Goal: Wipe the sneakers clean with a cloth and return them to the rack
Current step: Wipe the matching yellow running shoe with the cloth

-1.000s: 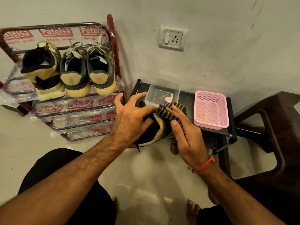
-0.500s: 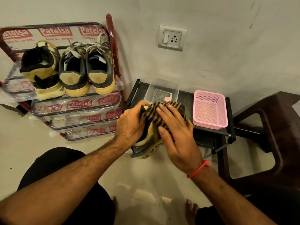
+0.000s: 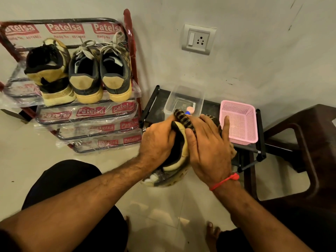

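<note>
The black and tan sneaker is held up in front of the low black bench, between both hands. It has turned since a moment ago, so its sole now faces down and toward the person. The brown striped cloth has slid up over the top of the shoe. The left hand has a tight grip, fingers curled around the shoe's side. The right hand lies flat with fingers spread, pressing the cloth on the shoe. Three more sneakers sit on the red metal rack to the left. A clear plastic box and a pink plastic basket sit on the bench.
</note>
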Demonstrator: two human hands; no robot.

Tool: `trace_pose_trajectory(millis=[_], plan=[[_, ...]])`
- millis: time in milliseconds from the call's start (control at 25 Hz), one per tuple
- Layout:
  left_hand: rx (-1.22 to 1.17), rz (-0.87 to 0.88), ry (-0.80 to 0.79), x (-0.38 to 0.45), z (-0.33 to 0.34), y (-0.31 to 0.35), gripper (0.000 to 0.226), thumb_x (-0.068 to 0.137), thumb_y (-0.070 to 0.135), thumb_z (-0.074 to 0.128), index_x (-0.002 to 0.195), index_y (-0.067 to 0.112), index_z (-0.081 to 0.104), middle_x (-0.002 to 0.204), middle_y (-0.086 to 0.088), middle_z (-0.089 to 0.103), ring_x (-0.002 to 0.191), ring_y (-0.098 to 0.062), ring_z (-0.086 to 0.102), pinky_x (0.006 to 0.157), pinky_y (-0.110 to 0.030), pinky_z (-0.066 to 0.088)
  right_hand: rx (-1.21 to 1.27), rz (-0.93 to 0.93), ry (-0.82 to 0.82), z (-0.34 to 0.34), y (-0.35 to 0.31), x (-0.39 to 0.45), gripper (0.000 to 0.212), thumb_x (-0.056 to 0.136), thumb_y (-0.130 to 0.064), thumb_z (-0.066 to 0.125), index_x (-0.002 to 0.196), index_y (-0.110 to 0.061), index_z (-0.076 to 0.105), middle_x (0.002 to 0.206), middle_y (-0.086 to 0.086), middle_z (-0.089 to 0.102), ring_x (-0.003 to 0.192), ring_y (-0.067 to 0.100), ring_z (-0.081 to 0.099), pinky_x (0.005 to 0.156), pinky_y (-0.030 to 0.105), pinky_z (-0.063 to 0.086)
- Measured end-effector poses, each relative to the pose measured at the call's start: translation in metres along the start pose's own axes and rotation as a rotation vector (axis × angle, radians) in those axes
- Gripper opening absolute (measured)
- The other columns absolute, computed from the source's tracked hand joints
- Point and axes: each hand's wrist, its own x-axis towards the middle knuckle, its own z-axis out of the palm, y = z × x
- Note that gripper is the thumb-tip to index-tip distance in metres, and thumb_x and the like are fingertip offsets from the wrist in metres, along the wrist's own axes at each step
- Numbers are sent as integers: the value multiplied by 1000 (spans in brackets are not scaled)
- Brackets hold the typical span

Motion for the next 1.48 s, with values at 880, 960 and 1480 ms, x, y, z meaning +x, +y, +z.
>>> trace_pose_trajectory(millis=[880,960,1480], plan=[[-156,110,169,17,-18,-17,22,101,29,49,100,11,62,81,-1,71,72,-18,69,61,-40,59,88,-157,115,3,-20,-4,52,107,-33,28,150,-5,40,157,12,39,150,29,28,121,62,15],[-40,207,121,9,-13,-13,26,97,27,43,97,11,64,75,-8,70,64,-29,68,58,-46,58,137,-100,140,-3,-14,5,47,106,-31,33,139,-9,57,143,7,58,140,23,46,120,57,23],[-121,-320,184,36,-27,-32,20,105,17,47,110,14,66,99,-3,71,90,-22,66,78,-38,54,89,-266,-6,14,-26,-12,49,108,-32,36,149,-6,43,158,10,37,152,24,24,120,58,23]])
